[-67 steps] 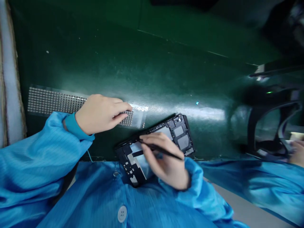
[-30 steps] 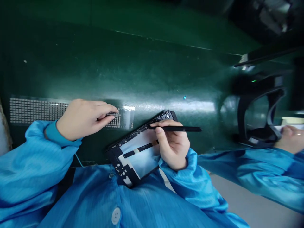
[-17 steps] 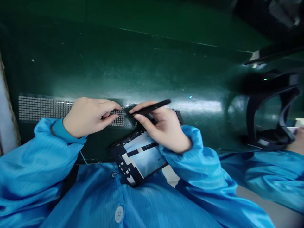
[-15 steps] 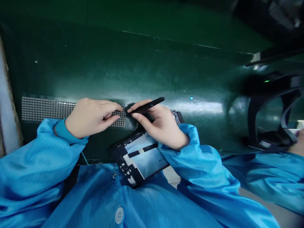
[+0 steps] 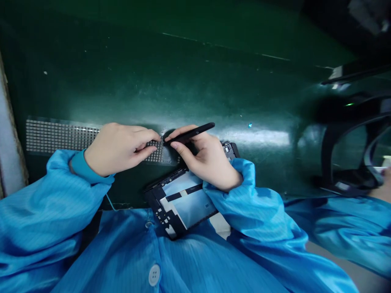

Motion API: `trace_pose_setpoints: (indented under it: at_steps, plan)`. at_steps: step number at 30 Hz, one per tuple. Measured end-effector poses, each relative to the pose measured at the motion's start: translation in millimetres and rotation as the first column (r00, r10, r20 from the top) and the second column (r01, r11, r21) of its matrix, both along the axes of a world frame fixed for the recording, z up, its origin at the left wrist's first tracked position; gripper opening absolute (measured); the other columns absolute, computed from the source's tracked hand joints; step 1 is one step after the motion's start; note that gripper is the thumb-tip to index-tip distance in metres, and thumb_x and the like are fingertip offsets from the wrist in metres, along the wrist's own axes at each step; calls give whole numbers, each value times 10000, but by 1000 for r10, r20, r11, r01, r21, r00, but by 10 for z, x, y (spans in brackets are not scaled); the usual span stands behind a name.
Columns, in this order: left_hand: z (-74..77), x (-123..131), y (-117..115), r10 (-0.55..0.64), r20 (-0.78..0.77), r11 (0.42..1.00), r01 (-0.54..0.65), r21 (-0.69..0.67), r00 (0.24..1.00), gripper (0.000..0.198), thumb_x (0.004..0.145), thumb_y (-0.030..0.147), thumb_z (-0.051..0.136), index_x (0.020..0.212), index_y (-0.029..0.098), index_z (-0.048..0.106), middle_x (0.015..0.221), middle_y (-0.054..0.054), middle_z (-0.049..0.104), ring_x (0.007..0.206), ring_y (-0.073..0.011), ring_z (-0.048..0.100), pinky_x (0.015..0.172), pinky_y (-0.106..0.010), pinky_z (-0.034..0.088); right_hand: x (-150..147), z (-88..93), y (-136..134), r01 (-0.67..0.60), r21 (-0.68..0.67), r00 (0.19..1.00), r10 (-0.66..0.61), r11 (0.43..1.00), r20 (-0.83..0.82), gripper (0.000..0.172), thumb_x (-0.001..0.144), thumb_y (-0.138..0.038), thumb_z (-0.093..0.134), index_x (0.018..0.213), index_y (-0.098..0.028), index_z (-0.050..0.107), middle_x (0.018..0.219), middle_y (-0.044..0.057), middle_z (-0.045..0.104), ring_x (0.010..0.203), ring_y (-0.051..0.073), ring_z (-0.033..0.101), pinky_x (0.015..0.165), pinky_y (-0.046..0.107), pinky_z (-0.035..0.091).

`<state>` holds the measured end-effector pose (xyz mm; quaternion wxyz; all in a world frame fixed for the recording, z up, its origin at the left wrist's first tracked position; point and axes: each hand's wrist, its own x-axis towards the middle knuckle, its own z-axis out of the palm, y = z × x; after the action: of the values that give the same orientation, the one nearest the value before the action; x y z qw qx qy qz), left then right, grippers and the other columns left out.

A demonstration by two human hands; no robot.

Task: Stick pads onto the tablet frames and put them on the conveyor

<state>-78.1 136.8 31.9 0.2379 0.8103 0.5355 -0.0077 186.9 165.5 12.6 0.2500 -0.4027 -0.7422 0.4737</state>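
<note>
Over the green table (image 5: pixel 198 85), from the head view, I see the left hand (image 5: pixel 117 148) on the gridded sheet (image 5: pixel 61 136), thumb and forefinger narrowly parted. The right hand (image 5: pixel 209 158) grips a black tool (image 5: pixel 198 131), tip near the sheet's right end; the device (image 5: pixel 189 207) lies slantwise, partly hidden by that hand.

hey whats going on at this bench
Someone works bare-handed at a green bench. The left hand rests over a clear sheet bearing rows of small squares. The right hand grips a slim black tool, its tip over the sheet close to the left hand's fingers; whether it touches is hard to tell. Nearest the person lies a device with inner parts exposed, partly hidden by the right hand.
</note>
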Motion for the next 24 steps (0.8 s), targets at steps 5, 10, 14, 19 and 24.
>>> trace_pose_setpoints:
  at_steps: [5, 10, 14, 19, 24]
  plan:
    - [-6, -8, 4, 12, -8, 1000, -12, 0, 1000, 381, 1168, 459, 564, 1385, 384, 869, 863, -7, 837, 800, -232, 766, 713, -370, 449, 118, 65, -18, 60, -176, 980, -91, 983, -179, 266, 1143, -511, 834, 1203, -257, 786, 1170, 66, 917, 1085, 236, 900, 1016, 412, 755]
    - [-34, -47, -9, 2, 35, 999, -3, 34, 999, 383, 1177, 451, 544, 1342, 358, 876, 810, 7, 812, 738, -208, 749, 653, -352, 419, 511, 119, -413, 505, -41, 836, -500, 862, -224, 192, 1116, -454, 887, 1201, -298, 815, 1072, 42, 922, 996, 241, 919, 928, 409, 776]
    - [-51, -79, -27, 13, 88, 997, -20, 77, 996, 376, 1184, 466, 542, 1297, 344, 879, 780, 10, 793, 731, -209, 747, 627, -356, 394, 663, -26, -694, 559, 39, 813, -538, 828, -222, 150, 1138, -368, 862, 1245, -281, 804, 1097, 56, 931, 1039, 240, 930, 969, 410, 773]
    - [-77, -122, -34, 24, 121, 997, -33, 68, 992, 371, 1183, 498, 554, 1307, 358, 875, 797, 2, 801, 749, -220, 739, 657, -356, 399, 652, -139, -731, 515, 63, 841, -489, 855, -231, 122, 1158, -269, 820, 1276, -280, 790, 1155, 49, 927, 1100, 215, 925, 982, 363, 753]
    - [-135, -150, -40, 27, 207, 993, -50, 105, 978, 333, 1147, 501, 625, 1280, 347, 890, 745, 23, 760, 665, -200, 680, 622, -327, 359, 702, -95, -736, 466, 139, 884, -453, 874, -115, 196, 1151, -191, 781, 1308, -308, 796, 1198, 42, 920, 1114, 218, 910, 1004, 380, 733]
